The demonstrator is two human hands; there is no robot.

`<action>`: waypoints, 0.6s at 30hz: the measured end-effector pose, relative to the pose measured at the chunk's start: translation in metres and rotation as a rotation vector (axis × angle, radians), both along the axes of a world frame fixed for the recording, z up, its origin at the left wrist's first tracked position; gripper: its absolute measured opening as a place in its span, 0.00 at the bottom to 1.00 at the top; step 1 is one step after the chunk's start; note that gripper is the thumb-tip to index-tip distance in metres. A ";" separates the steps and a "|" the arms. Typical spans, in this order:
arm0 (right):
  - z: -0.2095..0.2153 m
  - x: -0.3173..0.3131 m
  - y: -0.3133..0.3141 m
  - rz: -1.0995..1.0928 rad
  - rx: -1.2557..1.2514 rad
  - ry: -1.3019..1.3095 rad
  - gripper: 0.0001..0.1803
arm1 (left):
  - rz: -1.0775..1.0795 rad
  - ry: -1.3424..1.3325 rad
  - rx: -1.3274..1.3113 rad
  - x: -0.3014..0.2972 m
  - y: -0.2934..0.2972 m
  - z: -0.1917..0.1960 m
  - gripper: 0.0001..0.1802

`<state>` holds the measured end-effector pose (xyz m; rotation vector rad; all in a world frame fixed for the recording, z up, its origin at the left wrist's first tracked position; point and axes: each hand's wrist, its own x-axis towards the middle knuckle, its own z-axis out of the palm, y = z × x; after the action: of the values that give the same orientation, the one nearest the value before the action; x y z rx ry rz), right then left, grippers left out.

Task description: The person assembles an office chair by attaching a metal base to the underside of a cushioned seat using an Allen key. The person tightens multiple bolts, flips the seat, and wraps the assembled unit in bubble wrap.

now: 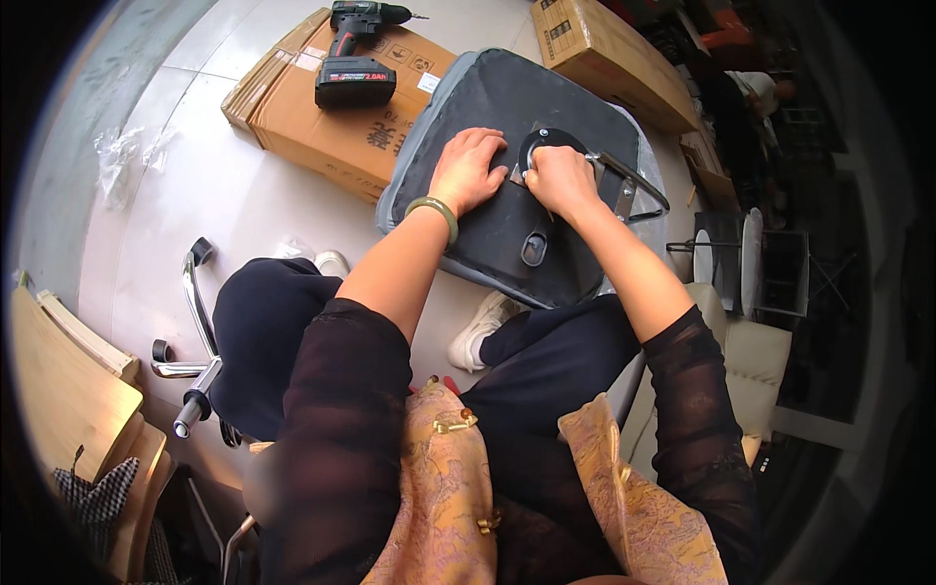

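A grey cushioned chair seat (pixel 478 239) lies upside down in front of me, its black underside facing up. Bolted on that underside is a round dark metal plate (pixel 556 136), with a metal bracket (pixel 632 183) reaching out to its right. My left hand (pixel 468 174) rests on the underside left of the plate, fingers stretched out and holding nothing. Closed over the plate's near edge is my right hand (pixel 564 181); its fingers hide whatever they grip. Nearer to me, a slotted oval fitting (pixel 533 249) sits in the underside.
A cordless drill (pixel 355 82) stands on a cardboard box (pixel 302 132) beyond the seat's left side. Another cardboard box (pixel 624 68) is at far right. To my left are a chrome wheeled base (pixel 200 366) and stacked wooden panels (pixel 88 380). Clear plastic wrap (pixel 119 166) litters the floor.
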<state>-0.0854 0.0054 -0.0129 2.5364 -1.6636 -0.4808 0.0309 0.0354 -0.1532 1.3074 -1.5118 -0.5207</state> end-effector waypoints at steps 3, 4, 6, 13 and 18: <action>-0.001 0.005 0.001 -0.066 -0.019 0.016 0.08 | 0.040 0.052 0.072 0.001 0.019 -0.002 0.18; -0.001 0.006 0.003 -0.051 -0.043 0.013 0.08 | 0.080 0.071 0.102 -0.003 0.026 -0.001 0.18; -0.003 0.009 0.004 0.076 0.012 0.072 0.08 | 0.122 0.086 0.181 -0.011 0.041 0.004 0.18; -0.001 0.020 -0.011 -0.025 0.039 0.090 0.12 | -0.010 0.235 0.300 -0.069 0.105 0.048 0.18; -0.001 0.020 -0.001 -0.058 0.027 0.107 0.13 | -0.020 0.419 0.420 -0.074 0.115 0.053 0.16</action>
<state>-0.0659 0.0045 -0.0143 2.4391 -1.7075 -0.6361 -0.0434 0.1500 -0.0998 1.3869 -1.0999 -1.0965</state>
